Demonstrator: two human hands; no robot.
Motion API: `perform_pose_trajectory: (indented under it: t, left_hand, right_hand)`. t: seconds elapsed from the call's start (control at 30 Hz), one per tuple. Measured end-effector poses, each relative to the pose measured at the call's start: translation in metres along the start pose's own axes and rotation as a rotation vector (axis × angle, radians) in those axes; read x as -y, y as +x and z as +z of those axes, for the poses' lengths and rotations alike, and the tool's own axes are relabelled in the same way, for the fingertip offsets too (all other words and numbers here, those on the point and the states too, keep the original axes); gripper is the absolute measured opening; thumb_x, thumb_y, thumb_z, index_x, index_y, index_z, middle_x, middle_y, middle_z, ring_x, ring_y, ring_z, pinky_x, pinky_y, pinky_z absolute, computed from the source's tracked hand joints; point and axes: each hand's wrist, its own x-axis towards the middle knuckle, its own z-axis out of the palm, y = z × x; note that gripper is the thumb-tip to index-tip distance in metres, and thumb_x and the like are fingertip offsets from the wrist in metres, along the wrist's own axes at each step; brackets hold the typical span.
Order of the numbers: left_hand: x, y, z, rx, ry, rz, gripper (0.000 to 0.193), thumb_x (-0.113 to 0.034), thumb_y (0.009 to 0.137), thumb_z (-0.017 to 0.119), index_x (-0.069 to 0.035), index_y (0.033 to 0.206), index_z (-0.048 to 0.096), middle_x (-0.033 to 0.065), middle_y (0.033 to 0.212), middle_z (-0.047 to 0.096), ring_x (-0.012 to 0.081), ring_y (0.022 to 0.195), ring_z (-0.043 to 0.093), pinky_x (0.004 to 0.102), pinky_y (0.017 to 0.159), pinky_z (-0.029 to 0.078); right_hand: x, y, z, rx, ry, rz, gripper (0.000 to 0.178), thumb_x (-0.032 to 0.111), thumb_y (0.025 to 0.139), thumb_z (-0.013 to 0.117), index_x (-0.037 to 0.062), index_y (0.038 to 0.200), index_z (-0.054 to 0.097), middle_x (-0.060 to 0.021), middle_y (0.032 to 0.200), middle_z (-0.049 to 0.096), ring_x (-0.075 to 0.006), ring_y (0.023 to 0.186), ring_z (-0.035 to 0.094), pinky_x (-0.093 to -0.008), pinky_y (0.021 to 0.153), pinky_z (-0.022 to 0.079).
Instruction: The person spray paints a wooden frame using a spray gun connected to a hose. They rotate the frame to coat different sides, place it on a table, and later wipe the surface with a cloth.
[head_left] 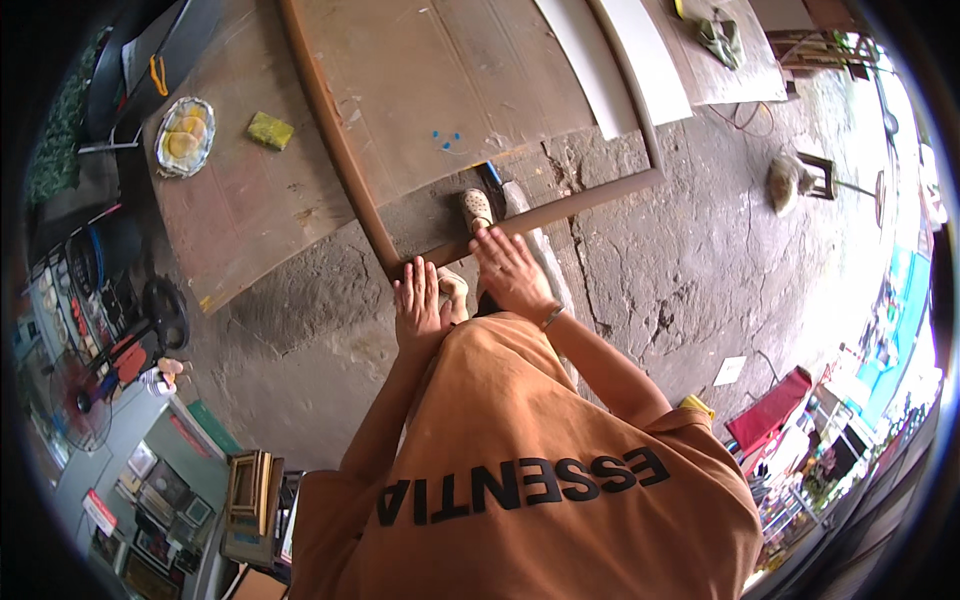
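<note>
Brown wood made up the large frame you were working on, which lay flat over a sheet of cardboard on the cracked concrete floor. Your left hand rested flat at the frame's near corner, fingers straight and close together, palm down, gripping nothing. Your right hand lay just beside it on the frame's near rail, fingers spread a little and pressing down on the wood rather than closing around it; a thin bracelet showed at that wrist. A pale shoe sat inside the frame, just beyond your right fingertips. On the cardboard, well apart from your hands, were a yellow sponge and a foil tray holding round yellowish pieces. White boards lay across the frame's far side.
</note>
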Motion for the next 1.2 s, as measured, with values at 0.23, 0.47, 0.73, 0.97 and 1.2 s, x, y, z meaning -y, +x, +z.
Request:
perform_pose_trajectory:
  t: [0.23,0.47,0.73,0.97,1.2]
  left_hand:
    - [-0.023,0.027,-0.009,0.109,-0.012,0.112,0.082,-0.033,0.087,0.054,-0.003,0.152,0.015,0.0158,0.159,0.014,0.0306,0.147,0.015,0.0478,0.118,0.015]
    - [-0.081,0.084,0.002,0.217,0.107,0.338,0.077,-0.036,0.093,0.05,-0.001,0.152,0.015,0.0162,0.16,0.011,0.0314,0.148,0.011,0.0479,0.119,0.011]
    - [-0.225,0.212,0.044,0.258,0.33,0.693,0.074,-0.029,0.095,0.046,-0.004,0.152,0.007,0.0147,0.159,-0.005,0.0289,0.148,-0.003,0.0436,0.12,0.0]
    - [-0.315,0.284,0.079,0.077,0.436,0.772,0.068,-0.027,0.097,0.038,-0.005,0.153,0.005,0.0101,0.161,-0.006,0.0258,0.148,-0.004,0.0445,0.12,0.001]
    - [-0.184,0.203,0.038,0.145,0.406,0.782,0.075,-0.034,0.092,0.051,-0.009,0.154,0.016,0.0086,0.162,0.007,0.0249,0.149,0.008,0.0433,0.119,0.012]
  right_hand:
    - [-0.137,-0.035,-0.025,-0.143,-0.193,0.363,0.069,0.035,0.093,0.056,0.0112,0.151,0.026,-0.0113,0.157,0.024,-0.0269,0.145,0.022,-0.0463,0.118,0.019]
    - [-0.298,-0.096,-0.037,-0.403,-0.339,0.879,0.066,0.032,0.093,0.056,0.0038,0.147,0.03,-0.0189,0.15,0.034,-0.0306,0.14,0.032,-0.0443,0.115,0.026]
    - [-0.233,-0.202,0.054,-0.088,0.385,1.078,0.033,0.027,0.089,0.065,0.0043,0.113,0.064,-0.0238,0.108,0.065,-0.0416,0.105,0.06,-0.0456,0.088,0.049]
    - [-0.105,-0.252,0.103,0.325,0.887,1.117,0.037,0.031,0.095,0.055,-0.0004,0.112,0.065,-0.0222,0.108,0.067,-0.0373,0.102,0.063,-0.0411,0.089,0.049]
    - [-0.145,-0.217,0.109,0.33,0.836,1.192,0.039,0.039,0.095,0.055,0.0012,0.091,0.066,-0.0128,0.077,0.066,-0.0239,0.073,0.061,-0.0409,0.069,0.047]
